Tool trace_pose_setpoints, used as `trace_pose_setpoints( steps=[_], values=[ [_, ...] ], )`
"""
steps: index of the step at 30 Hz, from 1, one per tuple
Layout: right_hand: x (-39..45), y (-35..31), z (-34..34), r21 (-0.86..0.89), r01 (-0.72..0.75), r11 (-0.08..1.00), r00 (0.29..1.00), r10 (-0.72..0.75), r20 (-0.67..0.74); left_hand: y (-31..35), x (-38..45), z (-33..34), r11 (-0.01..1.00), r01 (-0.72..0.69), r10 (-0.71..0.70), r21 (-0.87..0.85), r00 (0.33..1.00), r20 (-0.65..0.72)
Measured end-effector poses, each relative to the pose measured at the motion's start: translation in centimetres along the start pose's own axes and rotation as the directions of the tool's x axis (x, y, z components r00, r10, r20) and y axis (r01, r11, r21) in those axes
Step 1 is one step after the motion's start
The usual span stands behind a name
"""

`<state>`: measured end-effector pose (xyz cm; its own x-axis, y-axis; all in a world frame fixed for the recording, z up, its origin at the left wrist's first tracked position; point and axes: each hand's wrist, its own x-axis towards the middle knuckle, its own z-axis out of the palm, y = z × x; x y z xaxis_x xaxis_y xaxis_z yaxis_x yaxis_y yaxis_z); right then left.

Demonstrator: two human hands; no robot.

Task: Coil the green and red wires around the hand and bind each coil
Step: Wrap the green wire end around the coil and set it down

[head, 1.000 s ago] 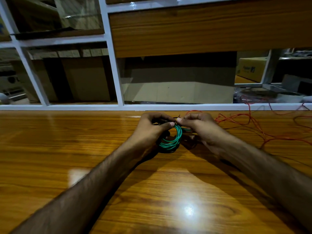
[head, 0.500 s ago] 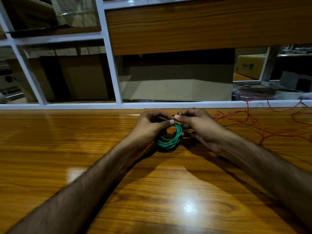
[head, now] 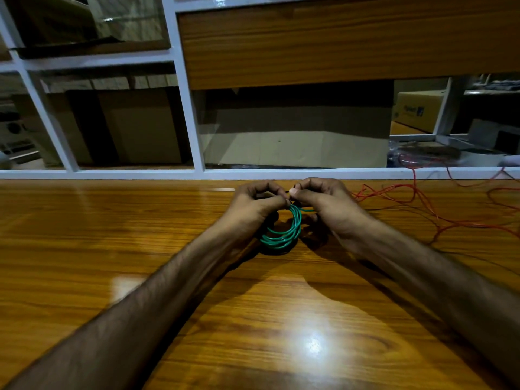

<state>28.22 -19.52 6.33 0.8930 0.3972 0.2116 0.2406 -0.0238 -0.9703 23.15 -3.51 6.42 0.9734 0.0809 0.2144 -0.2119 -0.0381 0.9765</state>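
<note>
Green wire coil [head: 281,235] between pinching hands [head: 289,198]

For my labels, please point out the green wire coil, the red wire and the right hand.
green wire coil [head: 282,235], head view, lower strands of the loop.
red wire [head: 416,197], head view, loose strand on the table.
right hand [head: 327,199], head view, back of the hand.

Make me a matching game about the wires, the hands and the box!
Things:
1. coiled green wire
2. loose red wire
3. yellow cardboard box
4. shiny wooden table

Places or states:
A. spread out in tangles at the right
B. under both forearms
C. pinched at its top by the left hand and right hand
D. behind the glass, far right

Pairs: 1-C, 2-A, 3-D, 4-B
</note>
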Motion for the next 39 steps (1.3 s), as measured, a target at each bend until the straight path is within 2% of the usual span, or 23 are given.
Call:
trace_pose_setpoints(
  steps=[9,11,14,19,22,34,39],
  values=[
    [0.3,0.2,0.5,0.045,-0.016,0.999,0.993,0.021,-0.113,-0.1,0.2,0.1,0.999,-0.011,0.012,0.032,1.0,-0.023],
    [0.3,0.2,0.4,0.01,-0.008,1.0,0.992,0.009,-0.129,-0.3,0.2,-0.2,1.0,-0.016,0.016,0.02,1.0,-0.022],
    [0.2,0.3,0.2,-0.009,-0.044,0.999,0.995,0.043,-0.094,-0.5,0.1,-0.6,1.0,0.008,-0.008,-0.01,1.0,0.004],
    [-0.3,0.2,-0.1,0.143,-0.12,0.982,0.993,0.121,0.001,-0.6,0.0,-0.3,0.987,0.061,-0.066,-0.151,0.997,-0.028],
    [-0.7,0.2,-0.4,0.144,-0.161,0.976,0.986,0.152,0.071,-0.5,0.0,-0.5,0.984,0.075,-0.083,-0.159,0.996,-0.042],
    [-0.6,0.2,-0.4,0.055,-0.162,0.985,0.982,0.155,0.105,-0.9,0.2,-0.6,0.978,0.075,-0.094,-0.194,0.991,-0.092],
    [-0.7,0.2,-0.5,0.062,-0.142,0.988,0.987,0.136,0.082,-0.9,0.3,-0.9,0.945,0.131,-0.157,-0.3,0.986,-0.064]
  ],
)
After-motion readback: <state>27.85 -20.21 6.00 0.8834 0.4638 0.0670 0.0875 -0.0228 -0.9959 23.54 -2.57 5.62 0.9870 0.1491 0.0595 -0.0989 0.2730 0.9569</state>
